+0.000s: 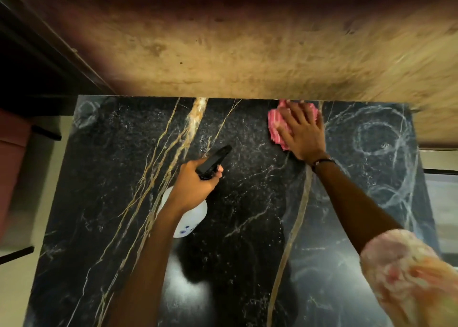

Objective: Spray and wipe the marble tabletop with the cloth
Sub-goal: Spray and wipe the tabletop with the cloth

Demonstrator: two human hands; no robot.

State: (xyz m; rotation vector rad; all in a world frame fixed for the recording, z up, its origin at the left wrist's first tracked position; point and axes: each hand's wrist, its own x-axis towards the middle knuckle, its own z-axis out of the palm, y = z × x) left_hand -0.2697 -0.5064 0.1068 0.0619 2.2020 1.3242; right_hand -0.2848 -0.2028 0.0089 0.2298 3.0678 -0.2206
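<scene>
The black marble tabletop with gold and white veins fills the lower part of the head view. My left hand grips a white spray bottle by its black trigger head, held above the middle of the slab with the nozzle pointing toward the far edge. My right hand lies flat with fingers spread on a pink striped cloth, pressing it onto the marble near the far edge. Fine spray droplets speckle the surface between the hands. Pale wipe swirls show on the right part.
A rough tan wall runs directly along the tabletop's far edge. A reddish-pink seat stands left of the table. Pale floor shows on both sides, with dark bars at the left and right.
</scene>
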